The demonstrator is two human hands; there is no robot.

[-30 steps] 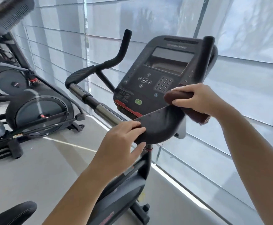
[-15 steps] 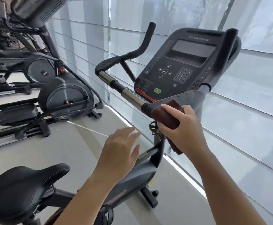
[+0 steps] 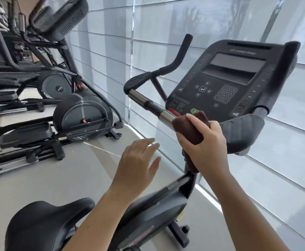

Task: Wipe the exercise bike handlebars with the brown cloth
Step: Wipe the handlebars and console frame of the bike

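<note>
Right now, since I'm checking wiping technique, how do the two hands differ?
The right hand grips the brown cloth around the handlebar; the left hand holds nothing. The right hand's fingers curl; the left hand's are spread in the air. Both are bare.

Left hand [image 3: 136,165]: bare, slim fingers; I log it at lower centre of frame.
Left forearm [image 3: 97,221]: bare up to the bottom edge, slender.
Right hand [image 3: 205,147]: bare, knuckles plain to my view, right of centre.
Right forearm [image 3: 247,211]: bare to the lower right corner; I note a smooth outline.
</note>
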